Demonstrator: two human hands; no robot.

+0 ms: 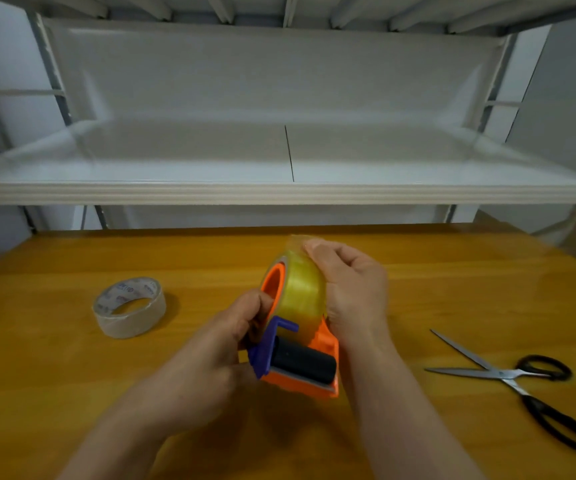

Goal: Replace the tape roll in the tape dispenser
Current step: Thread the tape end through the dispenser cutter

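An orange tape dispenser (324,344) with a purple side piece and a black roller is held above the wooden table (453,289). A full yellowish clear tape roll (302,289) sits on its orange hub. My left hand (224,344) grips the dispenser's left side near the purple piece. My right hand (352,289) wraps the roll's right side, its fingertips pinching tape at the roll's top. A second, thinner roll (129,306) with a printed core lies flat on the table to the left.
Black-handled scissors (522,382) lie open on the table at the right. A white metal shelf (279,192) overhangs the table's far edge.
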